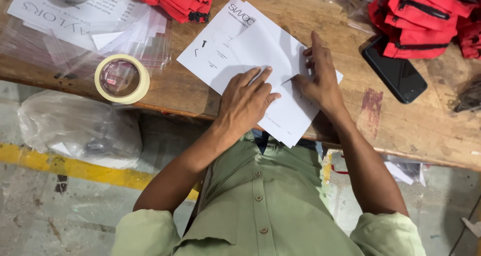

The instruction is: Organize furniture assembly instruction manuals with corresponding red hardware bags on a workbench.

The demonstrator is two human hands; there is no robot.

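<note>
Hands: left [246, 99] flat, right [320, 78] flat, pressing white printed sheet [250, 45] on table [426, 125].

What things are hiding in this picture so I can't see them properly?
All in the head view:
- The white card: the left hand and right hand cover its middle.
- The red bags: cut off by the top and right edges.
- The clear bag on the floor: its contents are blurred by cloudy plastic.
- The tape roll: its underside is out of view.
- The phone: one corner sits under a red bag.
</note>
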